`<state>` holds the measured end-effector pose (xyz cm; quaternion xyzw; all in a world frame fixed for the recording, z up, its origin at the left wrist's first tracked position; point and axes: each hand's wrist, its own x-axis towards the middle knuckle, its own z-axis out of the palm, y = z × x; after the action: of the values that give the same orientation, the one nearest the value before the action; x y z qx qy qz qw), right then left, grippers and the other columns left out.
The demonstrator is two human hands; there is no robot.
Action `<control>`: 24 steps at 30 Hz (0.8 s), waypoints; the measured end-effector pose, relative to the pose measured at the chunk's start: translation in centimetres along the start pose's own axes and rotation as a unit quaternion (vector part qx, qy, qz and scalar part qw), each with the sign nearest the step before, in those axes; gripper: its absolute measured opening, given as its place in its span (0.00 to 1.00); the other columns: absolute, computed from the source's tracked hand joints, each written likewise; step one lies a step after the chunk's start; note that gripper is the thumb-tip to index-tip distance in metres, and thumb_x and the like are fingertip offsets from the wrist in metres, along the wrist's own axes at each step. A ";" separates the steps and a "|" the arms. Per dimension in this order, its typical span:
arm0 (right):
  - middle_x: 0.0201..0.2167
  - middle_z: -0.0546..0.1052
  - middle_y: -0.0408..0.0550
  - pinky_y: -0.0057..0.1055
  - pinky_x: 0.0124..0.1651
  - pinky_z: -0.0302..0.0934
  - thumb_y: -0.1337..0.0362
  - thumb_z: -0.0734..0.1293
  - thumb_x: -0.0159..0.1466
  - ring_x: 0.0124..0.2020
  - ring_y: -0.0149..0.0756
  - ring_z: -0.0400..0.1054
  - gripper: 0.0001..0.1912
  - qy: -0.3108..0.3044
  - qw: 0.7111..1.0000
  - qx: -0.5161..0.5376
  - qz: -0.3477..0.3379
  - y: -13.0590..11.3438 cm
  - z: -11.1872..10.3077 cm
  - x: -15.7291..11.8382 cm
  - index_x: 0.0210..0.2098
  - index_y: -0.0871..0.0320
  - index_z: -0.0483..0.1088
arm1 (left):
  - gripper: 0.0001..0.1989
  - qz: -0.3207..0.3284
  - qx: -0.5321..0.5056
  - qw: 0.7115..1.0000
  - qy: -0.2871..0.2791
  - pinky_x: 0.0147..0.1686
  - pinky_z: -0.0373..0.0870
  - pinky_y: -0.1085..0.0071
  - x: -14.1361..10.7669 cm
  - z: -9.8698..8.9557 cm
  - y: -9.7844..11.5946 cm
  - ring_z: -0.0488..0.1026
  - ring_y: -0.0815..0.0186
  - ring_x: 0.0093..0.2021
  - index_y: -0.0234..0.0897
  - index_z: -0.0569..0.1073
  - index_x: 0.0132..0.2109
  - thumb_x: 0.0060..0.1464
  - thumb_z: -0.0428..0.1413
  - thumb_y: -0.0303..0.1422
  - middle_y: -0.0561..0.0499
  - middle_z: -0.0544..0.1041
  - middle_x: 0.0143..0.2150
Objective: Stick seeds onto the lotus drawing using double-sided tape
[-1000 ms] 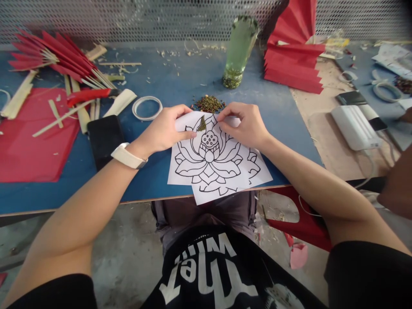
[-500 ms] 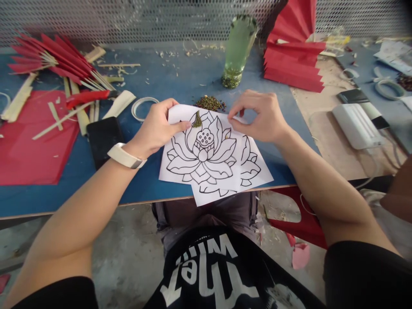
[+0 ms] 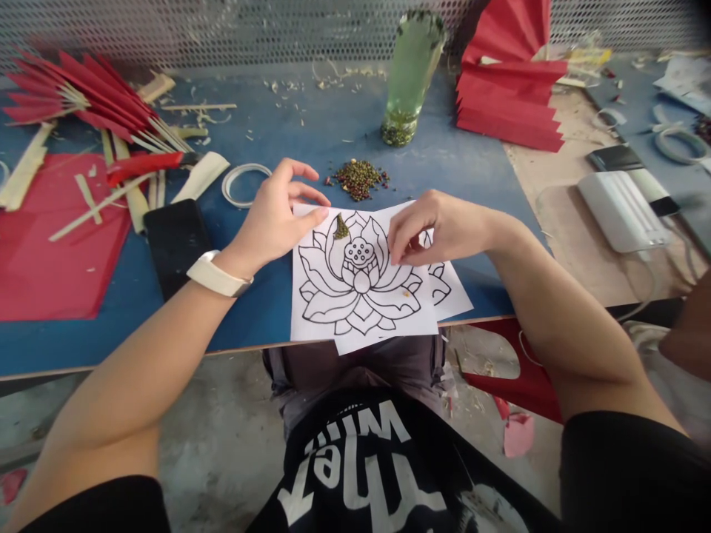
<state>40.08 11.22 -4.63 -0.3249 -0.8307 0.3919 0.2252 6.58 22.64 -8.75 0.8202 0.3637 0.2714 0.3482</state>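
Observation:
A white sheet with a black lotus outline (image 3: 361,307) lies at the table's front edge, over a second drawn sheet (image 3: 458,297). Green beans (image 3: 341,228) fill a small patch of one upper petal. My left hand (image 3: 283,215) is at the sheet's upper left corner, fingers apart, the thumb on the paper. Over the right petals, my right hand (image 3: 430,228) has its fingers bent together, pointing down; what they hold, if anything, is hidden. Just behind the sheet sits a pile of mixed green and reddish beans (image 3: 360,180).
A tall glass of greenish liquid (image 3: 409,81) stands behind the pile. Red folded paper (image 3: 508,96) is at the back right, a white power bank (image 3: 622,211) at right. Left are a tape roll (image 3: 227,185), a black phone (image 3: 176,244), a red-handled tool (image 3: 147,164) and red sheets (image 3: 61,259).
The top sheet has turned straighter and lies flatter. My left fingers have spread off its edge. My right hand has moved down over the drawing, and a small orange-yellow speck now shows on a lower right petal.

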 end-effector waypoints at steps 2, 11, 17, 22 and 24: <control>0.42 0.95 0.44 0.30 0.39 0.74 0.67 0.78 0.71 0.35 0.32 0.84 0.09 -0.072 0.996 0.041 0.033 -0.6 0.0 -0.3 0.43 0.52 0.95 | 0.22 -0.001 -0.011 1.000 0.008 0.52 0.90 0.57 0.0 0.0 0.1 0.89 0.60 0.48 0.45 0.76 0.66 0.70 0.71 0.30 0.50 0.92 0.55; 0.35 0.91 0.42 0.34 0.42 0.72 0.74 0.81 0.70 0.35 0.35 0.82 0.11 -0.181 0.977 0.006 0.111 -3.5 1.2 -0.6 0.41 0.52 0.96 | 0.18 0.016 0.004 1.000 -0.014 0.48 0.88 0.56 0.2 -0.6 0.5 0.87 0.60 0.47 0.45 0.80 0.58 0.66 0.71 0.26 0.49 0.90 0.55; 0.32 0.86 0.40 0.34 0.43 0.66 0.81 0.77 0.71 0.33 0.32 0.76 0.16 -0.199 0.975 -0.073 0.070 -4.8 2.2 -0.2 0.38 0.55 0.94 | 0.16 0.021 -0.009 1.000 -0.007 0.51 0.90 0.52 0.2 -0.6 0.4 0.86 0.58 0.46 0.46 0.79 0.56 0.64 0.72 0.35 0.48 0.90 0.54; 0.36 0.87 0.42 0.36 0.42 0.65 0.81 0.75 0.75 0.36 0.36 0.78 0.17 -0.165 0.975 -0.139 0.063 -5.0 2.7 -0.7 0.37 0.54 0.88 | 0.17 0.007 0.005 1.000 -0.023 0.52 0.90 0.53 0.1 -0.7 0.7 0.85 0.60 0.47 0.48 0.79 0.55 0.64 0.73 0.39 0.52 0.91 0.54; 0.39 0.88 0.43 0.37 0.44 0.67 0.79 0.75 0.77 0.39 0.38 0.80 0.16 -0.133 0.975 -0.165 0.060 -4.6 2.2 -0.2 0.39 0.53 0.87 | 0.15 -0.003 0.009 1.000 -0.013 0.50 0.88 0.55 0.1 -0.5 0.9 0.87 0.59 0.48 0.47 0.80 0.55 0.63 0.71 0.34 0.50 0.91 0.54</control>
<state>37.16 7.81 -2.31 -0.3516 -0.8857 0.3016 0.0320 6.67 22.44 -7.75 0.8257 0.3640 0.2562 0.3465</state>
